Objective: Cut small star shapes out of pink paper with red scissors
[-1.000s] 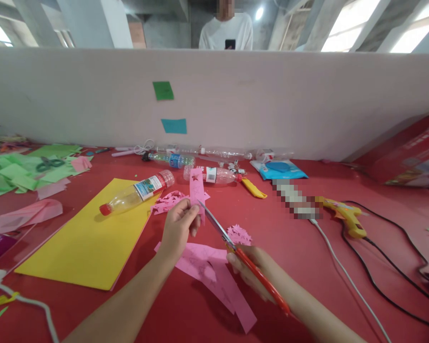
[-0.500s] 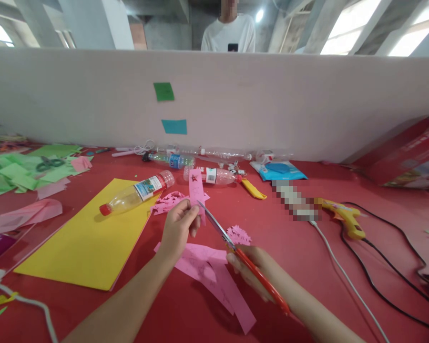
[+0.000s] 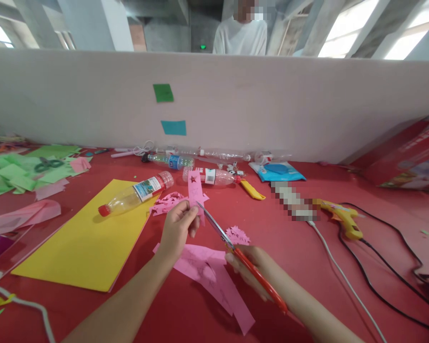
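My left hand (image 3: 180, 221) pinches a strip of pink paper (image 3: 195, 188) upright between thumb and fingers. A star-shaped hole shows near the strip's top. Red-handled scissors (image 3: 252, 267) are gripped in my right hand (image 3: 253, 264), with their blade tips at the strip's right edge beside my left thumb. Below my hands lie larger pieces of pink paper (image 3: 207, 278). A small heap of pink paper stars (image 3: 238, 235) sits beyond my right hand. Behind my left hand are more pink scraps (image 3: 168, 202).
Yellow sheets (image 3: 89, 243) lie at left with a plastic bottle (image 3: 137, 193) across them. Green paper (image 3: 17, 171) is piled far left. More bottles (image 3: 214, 176) line the white partition (image 3: 271, 105). A yellow glue gun (image 3: 343, 216) with a black cord lies right. Someone in white stands beyond.
My hands, the strip and the scissors stay almost in place. The view shifts slightly. Behind the partition, the person has moved to the right, and their phone no longer shows.
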A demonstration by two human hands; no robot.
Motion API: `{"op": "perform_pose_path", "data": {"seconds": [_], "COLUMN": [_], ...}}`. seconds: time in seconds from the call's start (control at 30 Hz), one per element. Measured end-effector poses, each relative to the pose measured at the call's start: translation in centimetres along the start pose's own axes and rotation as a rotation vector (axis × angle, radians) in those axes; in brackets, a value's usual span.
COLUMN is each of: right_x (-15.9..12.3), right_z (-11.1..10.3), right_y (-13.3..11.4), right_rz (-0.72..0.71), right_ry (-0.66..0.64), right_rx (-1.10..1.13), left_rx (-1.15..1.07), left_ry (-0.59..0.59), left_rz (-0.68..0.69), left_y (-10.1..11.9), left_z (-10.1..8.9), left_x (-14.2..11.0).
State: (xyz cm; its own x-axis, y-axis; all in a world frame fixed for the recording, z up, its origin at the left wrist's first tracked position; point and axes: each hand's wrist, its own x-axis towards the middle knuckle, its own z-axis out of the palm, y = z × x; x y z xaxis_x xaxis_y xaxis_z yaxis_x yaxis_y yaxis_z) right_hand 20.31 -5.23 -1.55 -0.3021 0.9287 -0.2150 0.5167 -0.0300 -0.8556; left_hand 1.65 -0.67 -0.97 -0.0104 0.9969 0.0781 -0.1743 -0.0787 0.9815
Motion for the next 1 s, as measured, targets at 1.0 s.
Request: {"op": "perform_pose_path", "data": {"seconds": [1.0], "right_x": [-0.4], "right_z": [0.4], "right_y": [0.2], "right_rz": [0.031], "right_ry": [-0.257], "right_rx": [0.399], "left_rx": [-0.115], "left_ry": [0.005], "left_rz": [-0.009], "left_y": [-0.4], "left_z": [-0.4], "left_x": [0.5]}}
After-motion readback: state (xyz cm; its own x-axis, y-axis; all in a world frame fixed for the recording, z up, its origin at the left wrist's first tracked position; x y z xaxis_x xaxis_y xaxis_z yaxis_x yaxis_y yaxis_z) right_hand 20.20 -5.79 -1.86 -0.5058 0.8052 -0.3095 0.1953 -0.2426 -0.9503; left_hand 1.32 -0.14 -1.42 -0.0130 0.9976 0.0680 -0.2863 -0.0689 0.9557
